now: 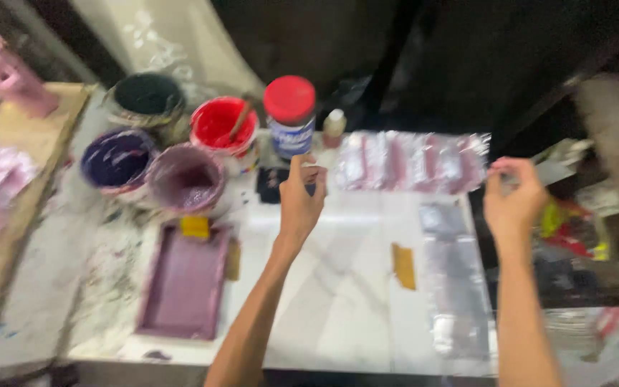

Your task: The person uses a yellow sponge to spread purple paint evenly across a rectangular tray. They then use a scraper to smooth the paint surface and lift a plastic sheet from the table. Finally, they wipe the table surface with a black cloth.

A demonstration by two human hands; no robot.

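My left hand [300, 197] and my right hand [514, 197] each pinch an end of a long strip of clear plastic film [410, 161] smeared with pink and purple paint. The strip is stretched across the far side of a white tabletop [338, 287]. The left hand grips its left end beside a red-lidded jar [290, 115]. At the table's right edge, the right hand grips the other end. The picture is blurred by motion.
Paint tubs stand at the back left: dark green [147, 97], red with a stick in it [223, 125], dark purple [117, 161], mauve [186, 179]. A mauve rectangular tray [184, 283] lies below them. A clear plastic sheet [456, 279] and a yellow-brown piece [404, 265] lie on the table.
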